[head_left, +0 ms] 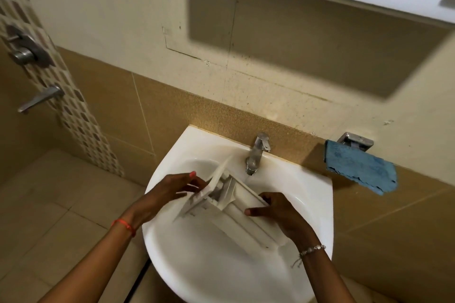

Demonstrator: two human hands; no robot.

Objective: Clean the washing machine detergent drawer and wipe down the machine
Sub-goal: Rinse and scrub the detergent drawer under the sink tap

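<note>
Detergent drawer (pixel 230 194) is out of the machine, held over the sink (pixel 317 189) basin, just below and in front of the tap (pixel 256 155).
- Drawer lies diagonally: front-panel end toward the sink's left side, body running toward the near-right rim. Compartments face up, toward the tap.
- Left hand (pixel 172 192): fingers (pixel 197 186) wrapped on the front-panel end, grasping it. That end is motion-blurred, so the exact contact is unclear.
- Right hand (pixel 278 216): thumb laid on the near side wall and fingers (pixel 265 198) hooked over the far edge. It grasps the drawer body at mid-length.
- The drawer spans between both hands. I can't tell whether its lower end touches the basin.
- No water visible from the tap.
- Blue cloth (pixel 362 172) hangs from a metal wall holder right of the sink, well apart from both hands.
</note>
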